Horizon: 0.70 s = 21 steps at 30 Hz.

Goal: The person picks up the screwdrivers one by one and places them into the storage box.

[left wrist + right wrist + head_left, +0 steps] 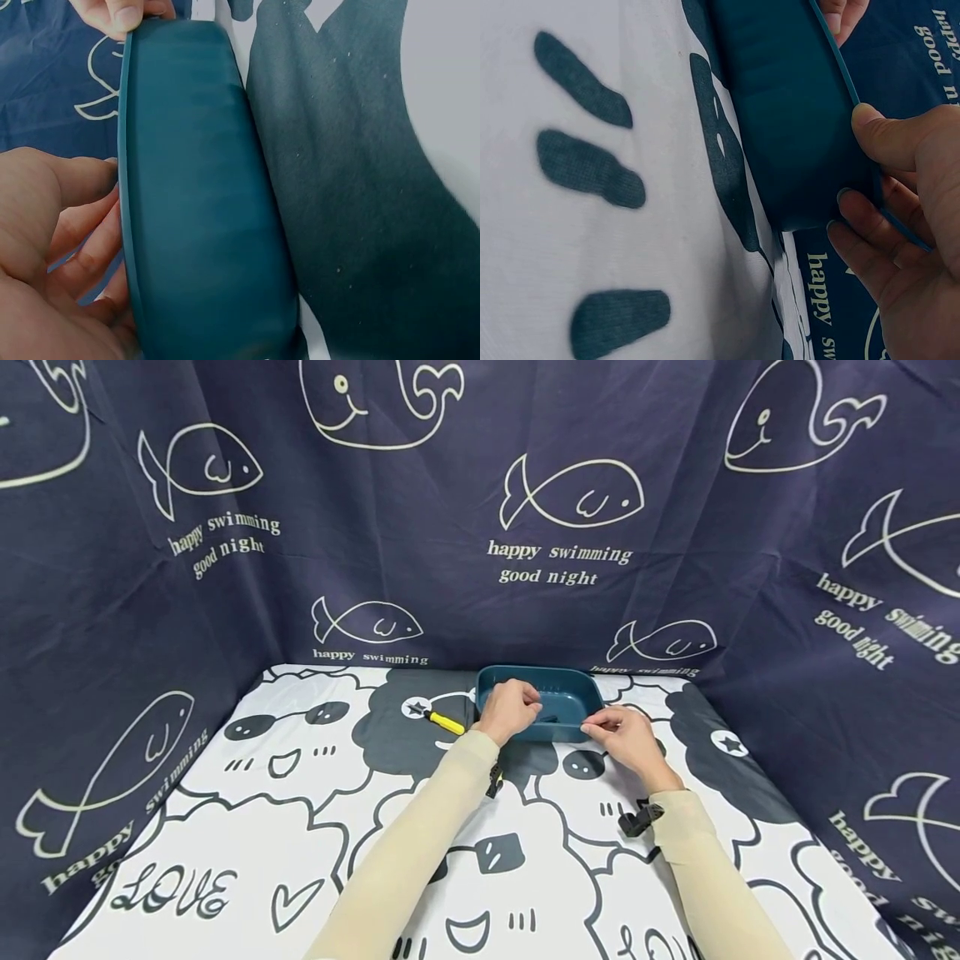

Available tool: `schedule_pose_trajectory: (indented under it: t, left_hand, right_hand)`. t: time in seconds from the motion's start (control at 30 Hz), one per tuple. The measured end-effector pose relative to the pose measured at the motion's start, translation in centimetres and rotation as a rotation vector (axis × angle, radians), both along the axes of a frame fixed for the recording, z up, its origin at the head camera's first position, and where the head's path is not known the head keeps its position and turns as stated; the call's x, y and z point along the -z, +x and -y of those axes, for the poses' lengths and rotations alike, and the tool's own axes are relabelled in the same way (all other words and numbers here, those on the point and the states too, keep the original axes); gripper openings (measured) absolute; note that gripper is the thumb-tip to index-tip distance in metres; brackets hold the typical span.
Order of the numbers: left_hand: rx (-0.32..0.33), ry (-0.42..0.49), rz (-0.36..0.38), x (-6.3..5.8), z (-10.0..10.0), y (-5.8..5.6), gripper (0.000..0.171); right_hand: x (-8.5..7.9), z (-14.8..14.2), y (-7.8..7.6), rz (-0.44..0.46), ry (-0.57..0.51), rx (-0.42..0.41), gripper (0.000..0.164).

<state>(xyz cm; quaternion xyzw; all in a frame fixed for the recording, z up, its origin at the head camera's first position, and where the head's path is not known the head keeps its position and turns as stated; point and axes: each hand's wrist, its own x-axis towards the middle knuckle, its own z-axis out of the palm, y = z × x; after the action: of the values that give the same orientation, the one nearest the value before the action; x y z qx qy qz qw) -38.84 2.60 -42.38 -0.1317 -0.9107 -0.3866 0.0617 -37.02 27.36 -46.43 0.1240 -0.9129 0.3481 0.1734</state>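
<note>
A dark teal rectangular box (573,732) with an unlidded top stands at the far side of the cloth-covered table. My left hand (512,708) reaches over its left part, with loosely curved fingers inside the rim; nothing shows between them, though the wall hides some fingertips in the left wrist view. At the front right corner my right hand (626,739) pinches the box's rim, thumb outside and fingers around the corner in the right wrist view. A small dark object (550,718) lies inside the box, its kind too small to tell.
Left of the box lies a slim tool with a yellow handle (447,722) and a dark end. Dark blue fabric (480,627) with fish drawings hangs close behind the box. The white tablecloth (262,827) bears cartoon sheep.
</note>
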Motion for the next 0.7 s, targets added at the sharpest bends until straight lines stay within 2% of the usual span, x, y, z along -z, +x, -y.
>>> schedule_pose_trajectory:
  t: [0.27, 0.7]
  left_hand:
    - [-0.01, 0.026, -0.021, -0.9, 0.9, 0.2, 0.017]
    - [-0.006, 0.065, -0.086, -2.7, 3.5, 0.8, 0.016]
  right_hand:
    - [-0.1, 0.0, 0.1, 0.014, -0.009, -0.007, 0.006]
    - [-0.2, 0.0, 0.0, 0.014, -0.017, 0.002, 0.007]
